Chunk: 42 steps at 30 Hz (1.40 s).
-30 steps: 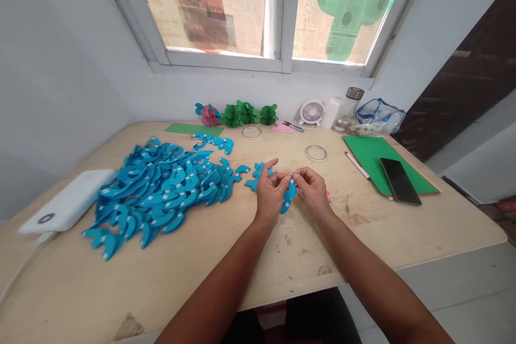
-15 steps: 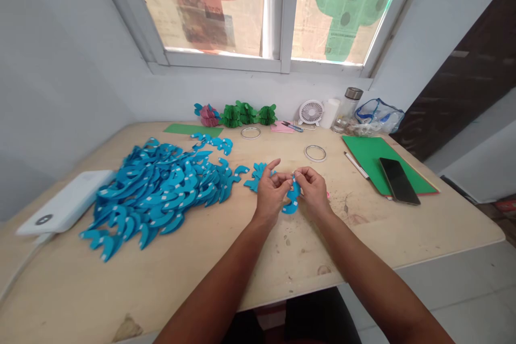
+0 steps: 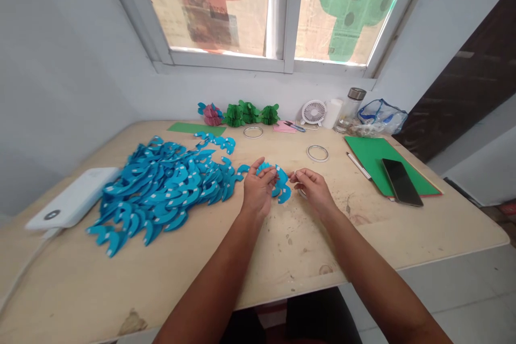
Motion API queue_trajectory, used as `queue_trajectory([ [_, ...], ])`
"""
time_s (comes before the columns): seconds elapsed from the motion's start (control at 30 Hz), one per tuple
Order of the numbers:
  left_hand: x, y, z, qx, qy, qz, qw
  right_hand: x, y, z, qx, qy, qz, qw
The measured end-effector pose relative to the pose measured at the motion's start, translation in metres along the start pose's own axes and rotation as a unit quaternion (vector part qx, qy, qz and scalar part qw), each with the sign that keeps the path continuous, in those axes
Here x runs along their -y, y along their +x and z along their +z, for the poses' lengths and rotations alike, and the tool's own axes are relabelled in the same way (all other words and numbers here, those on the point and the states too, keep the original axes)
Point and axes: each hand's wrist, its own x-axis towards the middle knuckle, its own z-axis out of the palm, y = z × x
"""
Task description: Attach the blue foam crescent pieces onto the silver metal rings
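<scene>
My left hand (image 3: pixel 258 191) is closed in a pinch on a blue curved paper piece (image 3: pixel 284 194), which has small white squares on it. Just to the right, my right hand (image 3: pixel 314 189) pinches a tiny white bit (image 3: pixel 295 173), too small to name for certain. The two hands are apart, with the blue piece sticking out from the left one. More blue paper lies behind my left fingers, partly hidden. A large pile of blue paper pieces (image 3: pixel 161 188), many with white squares, spreads over the table to the left.
Two tape rolls, the nearer tape roll (image 3: pixel 317 159) and the farther tape roll (image 3: pixel 253 127), lie beyond my hands. A phone (image 3: pixel 402 181) rests on green sheets (image 3: pixel 373 158) at right. A white power bank (image 3: pixel 72 199) sits at left. A small fan (image 3: pixel 314 112) stands by the wall.
My hands have drawn apart. The left moved left with the blue paper piece, while the right came away from it with a tiny white bit at its fingertips.
</scene>
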Motion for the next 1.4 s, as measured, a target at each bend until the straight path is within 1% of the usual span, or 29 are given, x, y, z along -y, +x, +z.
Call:
queue_trajectory([
  [0.07, -0.002, 0.002, -0.002, -0.002, -0.014, -0.003, 1.0, 0.0, -0.001, 0.0, 0.026, -0.023, 0.0, 0.999],
  [0.13, -0.002, 0.003, -0.003, -0.001, -0.018, -0.008, 1.0, 0.0, -0.002, 0.002, 0.038, -0.045, -0.006, 0.998],
  [0.27, 0.001, 0.004, -0.004, 0.002, -0.001, -0.023, 1.0, 0.0, -0.003, 0.004, 0.041, -0.069, -0.02, 0.997],
  [0.33, 0.002, 0.004, -0.004, 0.001, 0.012, -0.019, 1.0, 0.001, -0.004, 0.005, 0.035, -0.071, -0.021, 0.997],
  [0.4, 0.003, 0.004, -0.004, 0.005, 0.037, -0.002, 0.999, 0.001, -0.004, 0.005, 0.013, -0.068, -0.02, 0.997],
  [0.47, 0.003, 0.003, -0.003, 0.026, 0.09, 0.015, 0.996, 0.002, -0.004, 0.005, -0.021, -0.059, -0.025, 0.998],
  [0.57, 0.006, 0.0, -0.002, 0.094, 0.19, 0.031, 0.977, 0.002, -0.002, 0.005, -0.072, -0.038, -0.032, 0.996],
  [0.63, 0.009, -0.003, -0.001, 0.137, 0.244, 0.039, 0.959, 0.002, -0.001, 0.004, -0.093, -0.029, -0.029, 0.995],
  [0.67, 0.011, -0.004, 0.0, 0.15, 0.266, 0.042, 0.951, 0.002, -0.001, 0.004, -0.101, -0.028, -0.028, 0.994],
  [0.7, 0.012, -0.005, 0.001, 0.153, 0.283, 0.045, 0.946, 0.002, 0.0, 0.003, -0.107, -0.029, -0.028, 0.993],
  [0.77, 0.014, -0.007, 0.002, 0.141, 0.3, 0.049, 0.942, 0.002, 0.0, 0.003, -0.114, -0.033, -0.029, 0.993],
  [0.87, 0.015, -0.006, 0.003, 0.113, 0.263, 0.022, 0.958, 0.001, 0.0, 0.003, -0.113, -0.039, -0.031, 0.992],
  [0.97, 0.012, -0.005, 0.003, 0.098, 0.183, -0.042, 0.977, 0.001, -0.001, 0.003, -0.105, -0.04, -0.032, 0.993],
  [1.03, 0.01, -0.005, 0.003, 0.094, 0.136, -0.077, 0.983, 0.0, -0.001, 0.004, -0.099, -0.04, -0.035, 0.994],
  [1.1, 0.008, -0.006, 0.003, 0.093, 0.097, -0.097, 0.986, 0.0, -0.001, 0.004, -0.095, -0.039, -0.036, 0.994],
  [1.17, 0.007, -0.007, 0.004, 0.089, 0.075, -0.101, 0.988, 0.001, -0.001, 0.005, -0.094, -0.04, -0.038, 0.994],
  [1.23, 0.006, -0.006, 0.004, 0.082, 0.08, -0.093, 0.989, 0.001, -0.001, 0.006, -0.092, -0.043, -0.043, 0.994],
  [1.4, 0.009, -0.003, 0.002, 0.069, 0.148, -0.049, 0.985, 0.0, 0.0, 0.004, -0.084, -0.056, -0.07, 0.992],
])
